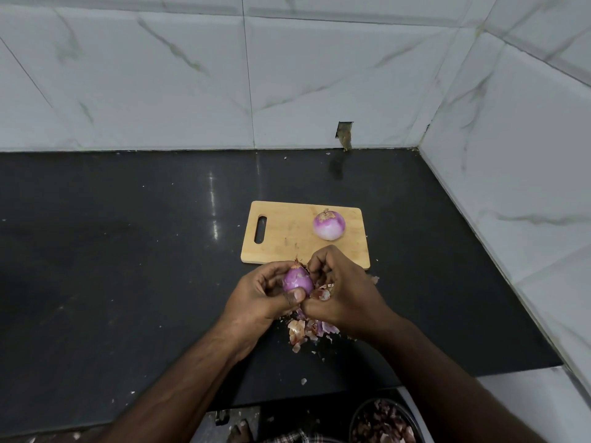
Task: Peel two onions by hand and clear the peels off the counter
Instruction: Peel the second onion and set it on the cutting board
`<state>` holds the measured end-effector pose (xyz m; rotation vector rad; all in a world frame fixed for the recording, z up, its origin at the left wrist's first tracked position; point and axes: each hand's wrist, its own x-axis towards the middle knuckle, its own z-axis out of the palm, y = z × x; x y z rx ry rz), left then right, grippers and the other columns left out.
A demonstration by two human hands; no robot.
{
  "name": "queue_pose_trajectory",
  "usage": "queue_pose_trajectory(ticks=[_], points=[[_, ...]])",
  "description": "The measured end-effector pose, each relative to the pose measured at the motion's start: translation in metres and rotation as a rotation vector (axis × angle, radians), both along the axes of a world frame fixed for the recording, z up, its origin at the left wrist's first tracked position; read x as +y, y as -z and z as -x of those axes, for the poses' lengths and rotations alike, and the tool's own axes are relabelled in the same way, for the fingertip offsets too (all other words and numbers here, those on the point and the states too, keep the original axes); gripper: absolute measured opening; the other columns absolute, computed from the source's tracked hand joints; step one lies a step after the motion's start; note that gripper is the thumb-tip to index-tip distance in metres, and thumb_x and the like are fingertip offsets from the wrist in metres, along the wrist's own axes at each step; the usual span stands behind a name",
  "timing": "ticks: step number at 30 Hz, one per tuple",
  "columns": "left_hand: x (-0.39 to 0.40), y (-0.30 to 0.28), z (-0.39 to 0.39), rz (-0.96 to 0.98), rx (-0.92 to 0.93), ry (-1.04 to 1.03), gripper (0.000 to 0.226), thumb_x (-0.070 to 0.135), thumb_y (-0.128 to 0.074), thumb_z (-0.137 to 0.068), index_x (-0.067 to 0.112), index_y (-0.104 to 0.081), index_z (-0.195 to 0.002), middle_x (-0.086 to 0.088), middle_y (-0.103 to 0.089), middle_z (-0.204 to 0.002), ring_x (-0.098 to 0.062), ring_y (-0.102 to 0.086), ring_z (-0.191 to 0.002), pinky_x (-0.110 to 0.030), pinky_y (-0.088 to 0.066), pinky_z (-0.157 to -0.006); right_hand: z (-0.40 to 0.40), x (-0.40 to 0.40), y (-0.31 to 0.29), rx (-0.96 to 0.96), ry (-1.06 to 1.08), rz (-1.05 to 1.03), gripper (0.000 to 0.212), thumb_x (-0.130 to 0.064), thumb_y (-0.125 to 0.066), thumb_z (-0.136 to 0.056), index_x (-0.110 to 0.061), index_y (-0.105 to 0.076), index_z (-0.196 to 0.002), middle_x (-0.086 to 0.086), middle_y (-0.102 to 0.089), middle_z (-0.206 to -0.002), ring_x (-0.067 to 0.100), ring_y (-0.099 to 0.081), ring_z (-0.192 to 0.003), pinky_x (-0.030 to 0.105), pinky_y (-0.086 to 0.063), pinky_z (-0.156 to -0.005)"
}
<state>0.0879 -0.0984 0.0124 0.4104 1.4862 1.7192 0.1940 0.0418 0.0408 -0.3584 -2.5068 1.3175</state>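
My left hand (260,297) grips a purple onion (297,282) just in front of the wooden cutting board (287,238), thumb pressed on its near side. My right hand (343,289) is curled against the onion's right side and pinches brown peel (321,293) there. A second onion (329,224), peeled and pale purple, sits on the board's right half. Loose peels (305,330) lie in a heap on the black counter (128,282) under my hands.
White marble-tiled walls close off the back and the right side of the counter. Below the counter's front edge, at the bottom right, stands a dark bin (383,423) holding onion peels. Small peel scraps dot the counter near the front edge.
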Motion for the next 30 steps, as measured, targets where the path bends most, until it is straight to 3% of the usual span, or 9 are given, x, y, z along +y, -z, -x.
queue_pose_trajectory(ticks=[7,13,16,18,20,23,26,30], points=[[0.004,0.002,-0.007,0.0,0.0,-0.022,0.054,0.004,-0.083,-0.066,0.006,-0.068,-0.117,-0.015,-0.075,-0.106,-0.037,-0.071,-0.102,-0.045,-0.058,-0.088,-0.001,0.006,-0.004,-0.068,-0.037,0.034,0.044,-0.009,-0.08,-0.07,-0.031,-0.046,-0.089,-0.013,-0.054,-0.08,0.001,-0.05,-0.07,0.016,-0.042,-0.059],[0.013,-0.002,-0.009,0.013,0.034,-0.145,0.035,-0.001,-0.076,-0.08,0.011,-0.07,-0.112,-0.013,-0.076,-0.103,-0.04,-0.071,-0.1,-0.047,-0.058,-0.082,-0.002,0.0,-0.003,-0.089,-0.059,0.059,0.037,-0.007,-0.073,-0.081,-0.032,-0.046,-0.088,-0.003,-0.057,-0.067,0.008,-0.052,-0.059,0.023,-0.044,-0.057],[0.015,-0.011,-0.001,0.068,0.121,-0.141,0.041,0.003,-0.083,-0.075,0.016,-0.07,-0.112,-0.004,-0.073,-0.108,-0.03,-0.07,-0.102,-0.052,-0.061,-0.081,-0.002,0.012,-0.007,-0.053,0.039,0.164,0.029,-0.007,-0.076,-0.08,-0.023,-0.054,-0.09,0.004,-0.066,-0.08,0.02,-0.063,-0.072,0.036,-0.055,-0.067],[0.014,-0.015,0.002,0.088,0.194,-0.111,0.048,0.003,-0.085,-0.071,0.019,-0.068,-0.114,0.003,-0.071,-0.109,-0.012,-0.069,-0.102,-0.044,-0.061,-0.086,-0.003,0.023,-0.01,-0.034,0.093,0.29,0.024,-0.009,-0.076,-0.08,-0.019,-0.06,-0.094,0.004,-0.068,-0.094,0.024,-0.066,-0.077,0.042,-0.057,-0.068],[0.013,-0.017,0.001,0.115,0.307,-0.068,0.053,0.002,-0.086,-0.07,0.023,-0.066,-0.115,0.008,-0.069,-0.11,0.0,-0.067,-0.096,-0.035,-0.06,-0.087,-0.002,0.024,-0.011,-0.061,0.119,0.433,0.024,-0.016,-0.075,-0.081,-0.019,-0.064,-0.102,0.005,-0.069,-0.105,0.025,-0.069,-0.082,0.038,-0.058,-0.066],[0.013,-0.012,-0.003,0.164,0.451,-0.015,0.057,0.004,-0.087,-0.069,0.03,-0.064,-0.114,0.01,-0.07,-0.111,-0.01,-0.07,-0.099,-0.041,-0.06,-0.087,0.002,0.012,-0.009,-0.133,0.136,0.563,0.028,-0.01,-0.075,-0.084,-0.014,-0.066,-0.111,0.007,-0.074,-0.101,0.022,-0.072,-0.084,0.034,-0.06,-0.068],[0.011,-0.008,-0.006,0.176,0.482,0.043,0.057,0.013,-0.088,-0.067,0.038,-0.063,-0.112,0.008,-0.07,-0.112,-0.014,-0.072,-0.098,-0.044,-0.061,-0.084,0.005,0.006,-0.005,-0.141,0.147,0.576,0.026,-0.005,-0.076,-0.081,-0.011,-0.07,-0.106,0.009,-0.076,-0.093,0.027,-0.074,-0.086,0.037,-0.062,-0.073],[0.007,-0.006,-0.004,0.191,0.526,0.07,0.053,0.008,-0.086,-0.071,0.043,-0.065,-0.105,0.007,-0.069,-0.112,-0.011,-0.072,-0.095,-0.046,-0.061,-0.081,0.002,0.008,-0.005,-0.182,0.131,0.642,0.027,0.004,-0.07,-0.079,-0.005,-0.069,-0.105,0.016,-0.075,-0.093,0.023,-0.071,-0.077,0.029,-0.057,-0.063]])
